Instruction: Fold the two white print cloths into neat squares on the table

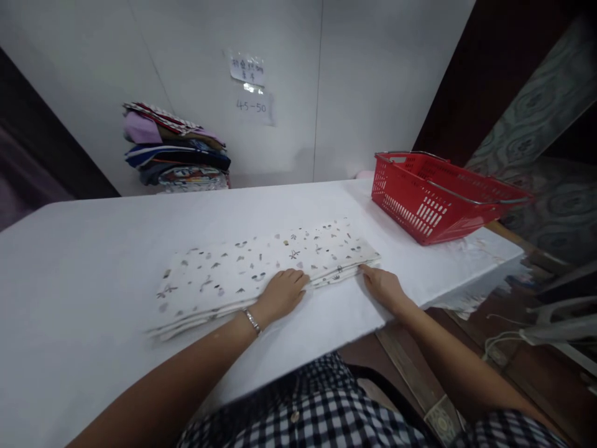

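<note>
A long folded white cloth (261, 261) with small printed motifs lies across the white table, its layered edges facing me. My left hand (282, 294), with a bracelet at the wrist, rests on the cloth's near edge around its middle, fingers laid flat over the top layer. Farther right, my right hand (383, 287) is closed at the near edge by the cloth's right end, and its fingertips grip the layers there. The thumb of the right hand is partly hidden.
A red plastic basket (433, 211) with metal handles stands at the table's (93, 261) back right. Behind the far edge, a stack of folded fabrics (177, 149) rises against the wall. Two paper signs (252, 106) hang on the wall. A white chair (559, 330) is at right.
</note>
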The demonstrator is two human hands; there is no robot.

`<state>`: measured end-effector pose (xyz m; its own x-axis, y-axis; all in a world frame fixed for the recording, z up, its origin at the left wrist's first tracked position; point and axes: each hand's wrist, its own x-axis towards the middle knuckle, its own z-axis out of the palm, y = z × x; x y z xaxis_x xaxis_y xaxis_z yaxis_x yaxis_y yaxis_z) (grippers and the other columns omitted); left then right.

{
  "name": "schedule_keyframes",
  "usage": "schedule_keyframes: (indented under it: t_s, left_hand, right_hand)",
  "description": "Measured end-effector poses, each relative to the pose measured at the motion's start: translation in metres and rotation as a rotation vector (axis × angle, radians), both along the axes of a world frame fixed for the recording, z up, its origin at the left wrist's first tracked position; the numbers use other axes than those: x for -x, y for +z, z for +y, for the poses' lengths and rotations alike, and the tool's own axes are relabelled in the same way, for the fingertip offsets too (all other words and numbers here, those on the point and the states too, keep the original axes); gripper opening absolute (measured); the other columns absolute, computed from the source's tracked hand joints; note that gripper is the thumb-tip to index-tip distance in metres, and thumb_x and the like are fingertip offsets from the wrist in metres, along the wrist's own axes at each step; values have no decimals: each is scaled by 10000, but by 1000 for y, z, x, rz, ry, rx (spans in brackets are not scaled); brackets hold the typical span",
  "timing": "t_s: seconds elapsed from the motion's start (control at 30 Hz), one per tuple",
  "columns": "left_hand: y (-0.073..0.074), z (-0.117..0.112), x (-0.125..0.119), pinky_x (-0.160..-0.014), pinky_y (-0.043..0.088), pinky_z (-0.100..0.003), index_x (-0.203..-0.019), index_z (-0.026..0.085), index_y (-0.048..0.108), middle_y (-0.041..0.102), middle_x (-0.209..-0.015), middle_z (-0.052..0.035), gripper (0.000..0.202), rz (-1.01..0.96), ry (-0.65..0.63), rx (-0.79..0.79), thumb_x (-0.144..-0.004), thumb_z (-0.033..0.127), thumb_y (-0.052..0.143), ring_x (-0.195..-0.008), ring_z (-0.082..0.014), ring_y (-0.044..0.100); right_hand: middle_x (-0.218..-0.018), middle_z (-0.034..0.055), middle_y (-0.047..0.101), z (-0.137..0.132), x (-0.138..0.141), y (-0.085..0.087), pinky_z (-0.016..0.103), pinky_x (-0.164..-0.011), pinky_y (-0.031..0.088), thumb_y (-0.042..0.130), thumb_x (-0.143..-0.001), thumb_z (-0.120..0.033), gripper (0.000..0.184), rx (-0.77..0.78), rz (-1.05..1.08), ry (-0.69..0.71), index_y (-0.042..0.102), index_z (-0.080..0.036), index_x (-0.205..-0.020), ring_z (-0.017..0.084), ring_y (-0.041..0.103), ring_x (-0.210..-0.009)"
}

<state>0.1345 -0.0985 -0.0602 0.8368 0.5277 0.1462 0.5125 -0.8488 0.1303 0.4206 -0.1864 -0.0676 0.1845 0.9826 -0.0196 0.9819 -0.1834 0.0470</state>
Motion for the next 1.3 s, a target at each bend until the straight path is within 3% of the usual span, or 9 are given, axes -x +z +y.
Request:
schedule_keyframes:
  t_s: [0.17,0.27,0.37,0.6,0.83,1.07,1.3]
  left_hand:
    - [-7,-3,-8,-847,402,-372,-1293,219,398,571,-1124,-96,465,65,12,-57,-857,81,314,-1024,-223,511]
    - [-9,-1,-10,-799,425,-364,-1265,212,424,590,-1110,-103,451,84,55,-43,-850,71,315,-990,-223,544]
    - [-9,0,-12,-754,439,-357,-1221,205,453,615,-1084,-99,407,86,106,-38,-851,90,332,-961,-227,566]
    - [-6,-6,-10,-768,425,-350,-1206,204,453,624,-1077,-88,388,52,112,-22,-855,88,334,-987,-225,564]
    - [7,-14,-20,-757,421,-353,-1115,195,494,562,-1122,-88,267,26,133,-58,-875,305,460,-999,-240,507]
    - [6,-9,-46,-777,404,-353,-956,172,560,585,-1002,-74,161,40,141,-62,-891,227,424,-954,-223,510]
    - [7,-5,-47,-755,400,-324,-927,181,573,588,-958,-61,184,12,196,-8,-905,250,404,-910,-198,526]
  right_hand:
    - [-1097,77,648,-6,-11,0,277,-808,432,336,-899,-240,362,-156,53,-36,550,-193,-1187,189,602,-972]
    - [-1130,73,616,-6,-13,1,268,-833,429,353,-895,-226,338,-267,84,-57,571,-183,-1150,176,577,-990]
    - [-1157,70,570,-4,-12,3,263,-824,437,384,-884,-205,315,-337,84,16,578,-195,-1132,173,534,-1030]
    - [-1205,65,533,9,-10,6,260,-825,427,375,-907,-256,325,-278,79,108,581,-217,-1155,190,476,-1104]
    - [-1155,45,576,16,-14,4,256,-847,423,340,-924,-268,322,-310,137,81,622,-213,-1070,166,521,-1043]
    - [-1182,60,554,9,-21,-4,254,-849,436,375,-911,-244,318,-310,167,199,582,-197,-1147,164,532,-1045]
    - [-1128,59,575,14,-26,-11,263,-769,470,428,-902,-269,284,-332,141,255,589,-229,-1133,176,566,-982]
